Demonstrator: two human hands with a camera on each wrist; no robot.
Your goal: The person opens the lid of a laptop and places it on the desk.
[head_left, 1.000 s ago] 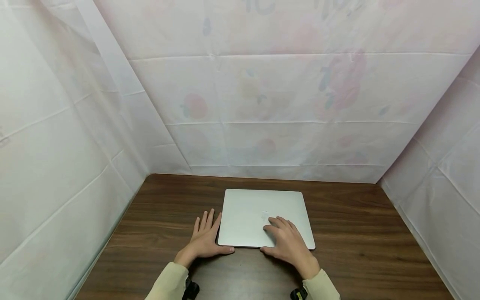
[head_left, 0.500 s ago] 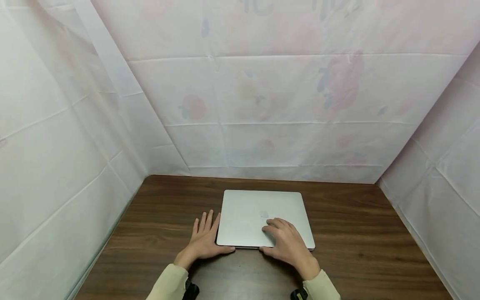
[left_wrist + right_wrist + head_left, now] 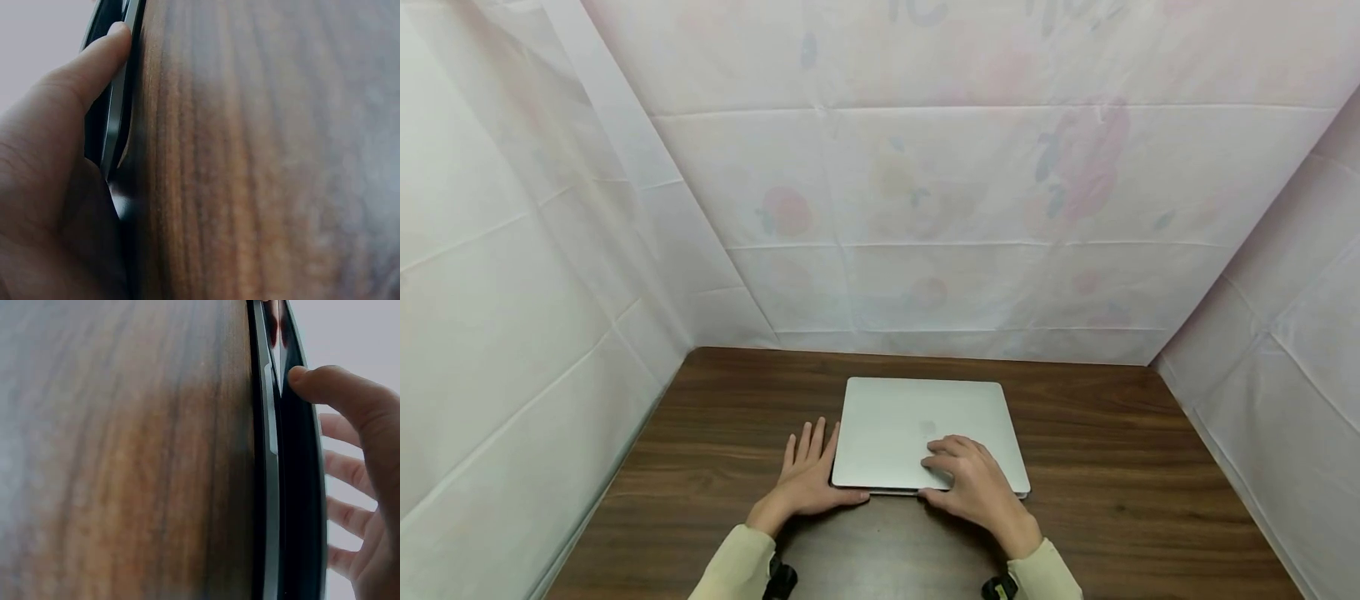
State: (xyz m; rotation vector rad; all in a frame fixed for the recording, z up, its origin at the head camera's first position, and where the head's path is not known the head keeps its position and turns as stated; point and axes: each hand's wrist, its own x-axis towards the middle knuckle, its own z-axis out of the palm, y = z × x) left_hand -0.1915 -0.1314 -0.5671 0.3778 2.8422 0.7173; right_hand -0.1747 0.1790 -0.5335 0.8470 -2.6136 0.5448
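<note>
- A silver laptop (image 3: 917, 433) lies mid-bench on the dark wood bench (image 3: 1112, 467), its lid raised a thin crack at the near edge.
- The left hand (image 3: 808, 479) lies flat on the bench beside the laptop's left edge, fingers straight, thumb (image 3: 94, 62) against the front edge.
- The right hand (image 3: 973, 483) grips the lid, fingers curled on top, thumb (image 3: 331, 384) in the gap under it.
- Bare wood lies open on either side and behind.
- White creased sheets (image 3: 925, 208) with faint fruit prints wall the bench on three sides.

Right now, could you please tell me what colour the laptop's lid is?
The laptop lid is plain silver, best seen in the head view.
</note>
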